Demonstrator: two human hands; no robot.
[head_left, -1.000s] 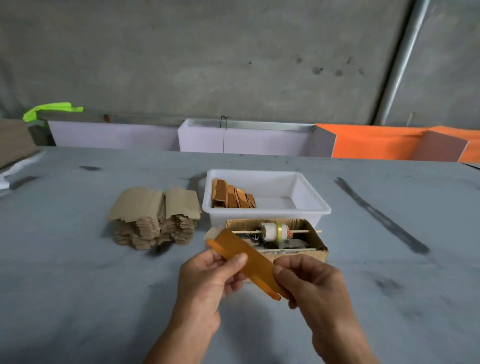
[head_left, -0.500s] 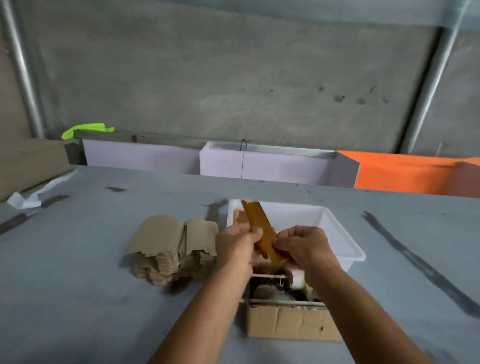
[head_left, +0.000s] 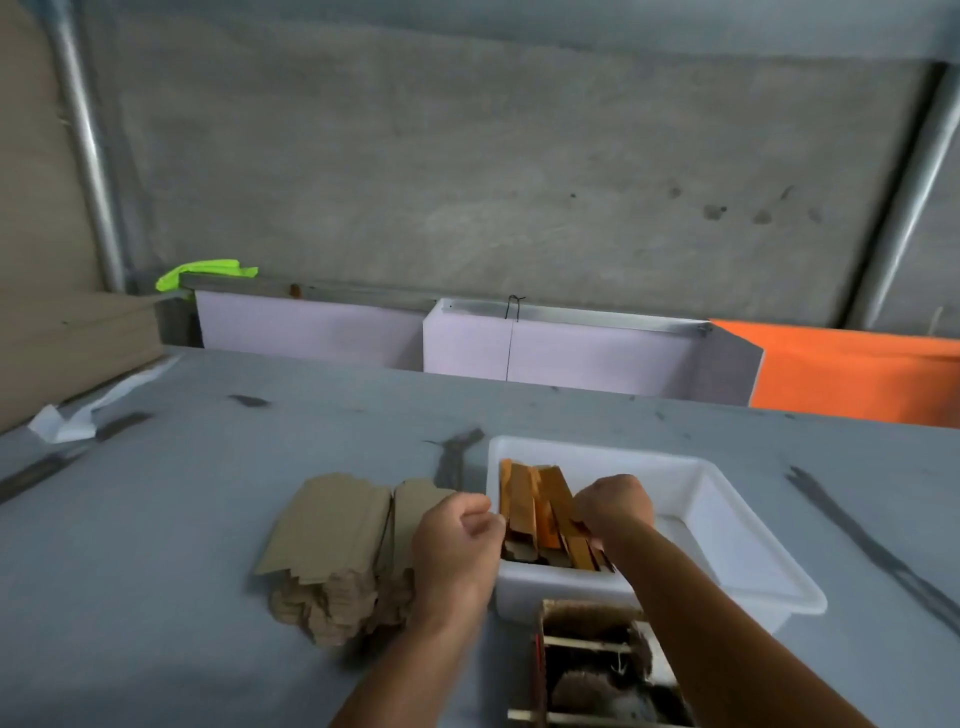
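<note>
1. Half a second ago both hands held the orange strip (head_left: 560, 496) upright above the white tub (head_left: 727, 525). It now leans inside the tub's left end, and the left hand (head_left: 457, 525) has let go.
2. The cardboard stack (head_left: 337, 545) left of the tub needs no touching.
3. The left hand hovers at the tub's left rim, fingers curled with nothing seen in them. It could steady the row of strips (head_left: 519, 501).
4. The right hand (head_left: 613, 506), over the tub, pinches the strip. Best to seat it flush against the row, then release gently.
5. The tub's right half is bare, so the row may topple that way.
</note>
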